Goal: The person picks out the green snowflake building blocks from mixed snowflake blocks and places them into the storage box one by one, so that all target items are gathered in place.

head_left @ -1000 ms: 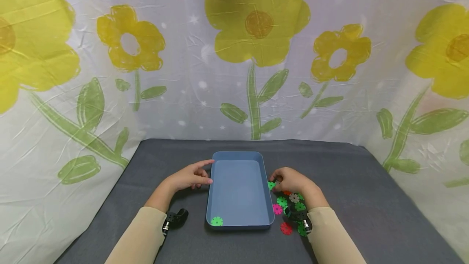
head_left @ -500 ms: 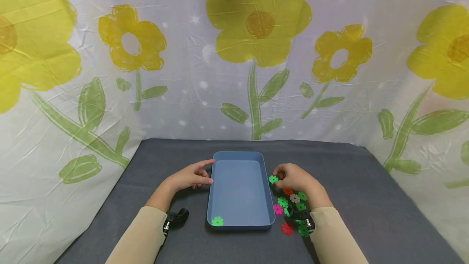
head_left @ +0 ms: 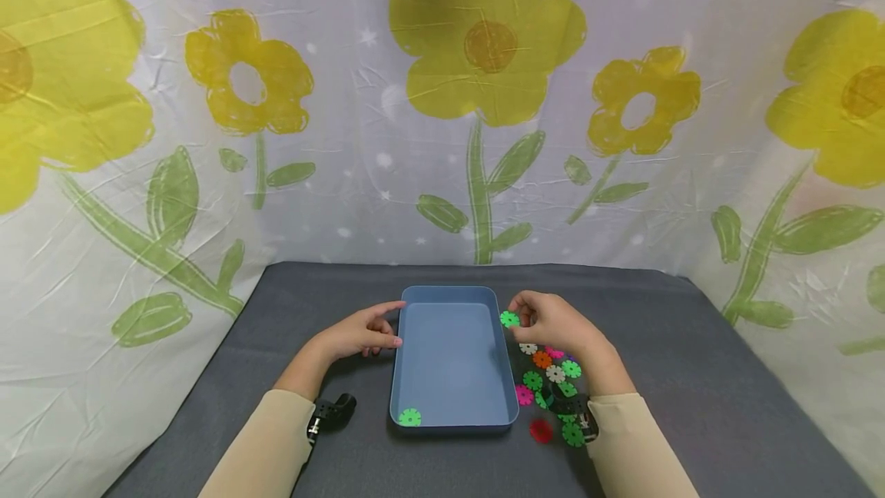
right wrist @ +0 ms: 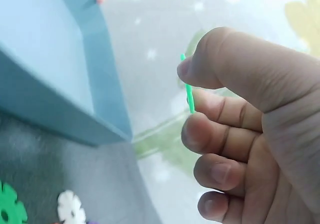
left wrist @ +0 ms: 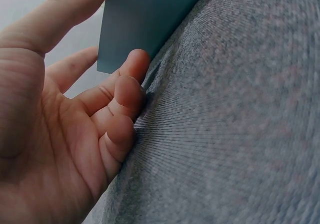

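In the head view a blue rectangular tray [head_left: 452,356] lies on the dark cloth. My left hand [head_left: 356,335] touches its left side, index fingertip and thumb apart along the rim. The other fingers bend loosely by the cloth in the left wrist view, beside the tray wall [left wrist: 132,21]. My right hand [head_left: 556,325] pinches a green notched plastic disc [head_left: 508,319] just outside the tray's right rim. From the right wrist that green disc [right wrist: 189,93] appears edge-on between thumb and fingertips, raised above the cloth. Another green disc [head_left: 409,417] lies in the tray's near left corner.
Several more notched discs are scattered right of the tray, among them a pink disc [head_left: 524,394], a red disc [head_left: 541,430] and an orange disc [head_left: 542,360]. My right wrist camera [head_left: 570,404] overlaps some. A flower-printed curtain [head_left: 332,198] hangs behind the cloth-covered table [head_left: 664,375].
My right hand, pinching the green disc, has risen from the pile and moved away from me toward the tray's right rim, uncovering white and pink discs. My left hand stays put.
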A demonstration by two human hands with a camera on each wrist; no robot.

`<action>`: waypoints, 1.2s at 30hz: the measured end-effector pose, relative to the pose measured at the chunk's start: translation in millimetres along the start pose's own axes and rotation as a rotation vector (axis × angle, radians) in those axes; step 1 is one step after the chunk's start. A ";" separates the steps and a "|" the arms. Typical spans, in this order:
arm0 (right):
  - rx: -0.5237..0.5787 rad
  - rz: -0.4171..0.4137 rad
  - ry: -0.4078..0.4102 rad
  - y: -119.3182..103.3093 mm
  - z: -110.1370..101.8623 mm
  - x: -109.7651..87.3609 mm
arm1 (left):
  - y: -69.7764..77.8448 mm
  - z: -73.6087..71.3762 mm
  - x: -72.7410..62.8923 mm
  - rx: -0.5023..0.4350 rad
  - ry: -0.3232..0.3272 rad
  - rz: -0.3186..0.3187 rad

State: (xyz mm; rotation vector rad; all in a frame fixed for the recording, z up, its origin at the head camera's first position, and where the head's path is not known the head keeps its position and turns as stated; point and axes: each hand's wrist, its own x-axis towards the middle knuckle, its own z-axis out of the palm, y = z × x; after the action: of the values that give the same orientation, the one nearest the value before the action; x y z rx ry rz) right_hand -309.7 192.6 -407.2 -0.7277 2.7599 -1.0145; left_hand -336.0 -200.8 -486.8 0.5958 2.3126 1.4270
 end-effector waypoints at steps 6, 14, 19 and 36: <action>0.025 -0.068 -0.009 -19.2 1.5 -1.8 | -0.7 -1.6 0.3 -0.008 -0.001 0.007; 0.024 -0.149 -0.007 -44.1 12.0 -3.2 | 1.2 -1.3 -0.7 -0.010 0.004 -0.001; -0.025 -0.228 0.002 -54.0 21.9 -2.7 | 1.0 -0.7 -0.3 -0.010 0.006 -0.006; -0.056 -0.323 -0.034 -71.9 65.5 5.9 | -0.3 -1.9 2.1 -0.004 0.014 -0.012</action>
State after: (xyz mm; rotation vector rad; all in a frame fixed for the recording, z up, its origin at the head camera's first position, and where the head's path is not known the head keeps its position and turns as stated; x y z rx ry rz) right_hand -269.0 104.3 -411.6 -1.2171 2.7069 -0.9657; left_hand -338.8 -201.2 -486.4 0.5713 2.3197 1.4348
